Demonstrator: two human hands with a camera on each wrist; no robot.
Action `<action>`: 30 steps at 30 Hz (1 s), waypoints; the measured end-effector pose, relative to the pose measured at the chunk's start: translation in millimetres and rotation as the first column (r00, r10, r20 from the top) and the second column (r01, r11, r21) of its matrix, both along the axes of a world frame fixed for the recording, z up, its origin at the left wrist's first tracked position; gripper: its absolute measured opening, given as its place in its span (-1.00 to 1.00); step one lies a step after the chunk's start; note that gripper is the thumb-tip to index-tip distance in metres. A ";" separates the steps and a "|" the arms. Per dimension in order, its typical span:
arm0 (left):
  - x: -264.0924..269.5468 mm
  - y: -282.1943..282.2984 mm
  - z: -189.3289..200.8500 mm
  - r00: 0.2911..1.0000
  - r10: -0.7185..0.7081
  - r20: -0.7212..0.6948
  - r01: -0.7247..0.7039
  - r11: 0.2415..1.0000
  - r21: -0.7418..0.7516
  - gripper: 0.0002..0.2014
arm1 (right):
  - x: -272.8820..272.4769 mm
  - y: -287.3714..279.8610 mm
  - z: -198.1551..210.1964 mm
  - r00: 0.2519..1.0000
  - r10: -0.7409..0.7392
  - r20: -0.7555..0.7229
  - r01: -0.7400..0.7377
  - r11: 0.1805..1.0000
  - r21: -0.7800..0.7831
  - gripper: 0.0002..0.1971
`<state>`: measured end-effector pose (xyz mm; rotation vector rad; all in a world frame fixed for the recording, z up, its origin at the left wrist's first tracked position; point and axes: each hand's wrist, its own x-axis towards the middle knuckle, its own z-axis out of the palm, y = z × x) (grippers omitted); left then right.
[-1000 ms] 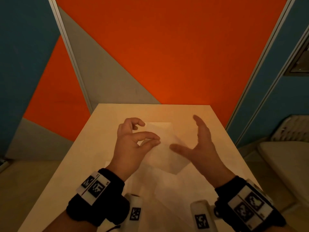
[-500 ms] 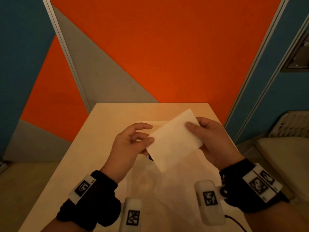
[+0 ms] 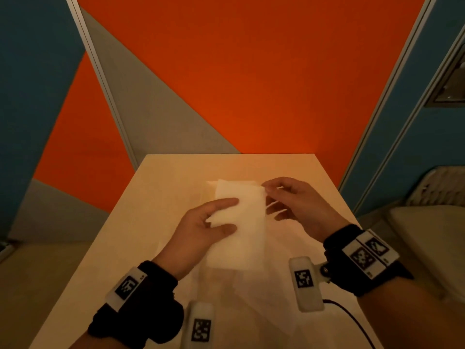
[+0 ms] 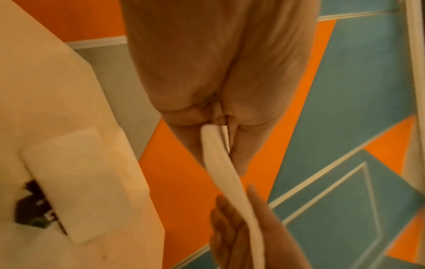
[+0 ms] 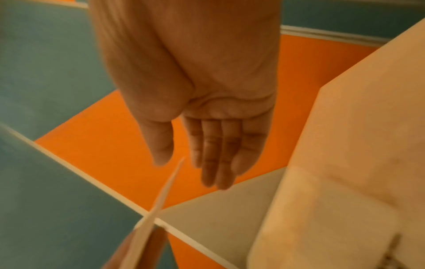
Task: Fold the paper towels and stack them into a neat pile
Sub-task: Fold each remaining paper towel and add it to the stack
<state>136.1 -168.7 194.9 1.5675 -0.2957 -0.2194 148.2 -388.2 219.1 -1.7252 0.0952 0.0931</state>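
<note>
Held towel: a white folded paper towel (image 3: 241, 217) is up in the air above the pale beige tabletop (image 3: 161, 197), between the two hands; in the left wrist view it shows edge-on as a thin curved white strip (image 4: 220, 163)
Left hand: the left hand (image 3: 201, 230) has the towel's near-left edge pinched, thumb on top and fingers (image 3: 226, 201) along the upper face; this grip is closed on the paper
Right hand: the right hand (image 3: 297, 205) sits at the towel's far-right corner, fingertips (image 3: 266, 187) just at the paper's edge; in the right wrist view its fingers (image 5: 216, 154) are straight and together, thumb apart, the towel's thin edge (image 5: 165, 189) running toward the gap between them; whether the tips actually touch the paper I cannot tell
Pile: a white folded stack (image 3: 214, 185) lies flat on the tabletop just beyond and under the held towel, only its far edge showing
Loose sheet: thin translucent paper (image 3: 251, 293) lies spread on the tabletop near the wrists, partly under the held towel
Containers: a pale ribbed tray-like shape (image 3: 437, 187) stands off to the right beyond the tabletop; its contents cannot be made out
Wrists: black bands with white marker tags (image 3: 128, 288) on both
</note>
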 end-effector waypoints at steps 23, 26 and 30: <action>5.6 99.7 -126.8 0.973 0.218 -0.074 -0.128 0.780 0.612 -0.39 | -32.5 -61.8 -173.0 0.907 0.051 -0.418 -0.396 0.439 -0.806 0.15; 7.4 101.0 -127.6 0.976 0.206 -0.070 -0.122 0.785 0.607 -0.40 | -32.7 -64.5 -176.8 0.913 0.059 -0.405 -0.386 0.450 -0.805 0.12; 10.1 105.5 -130.0 0.979 0.198 -0.048 -0.127 0.779 0.614 -0.39 | -31.2 -66.6 -178.8 0.919 0.058 -0.390 -0.370 0.467 -0.803 0.07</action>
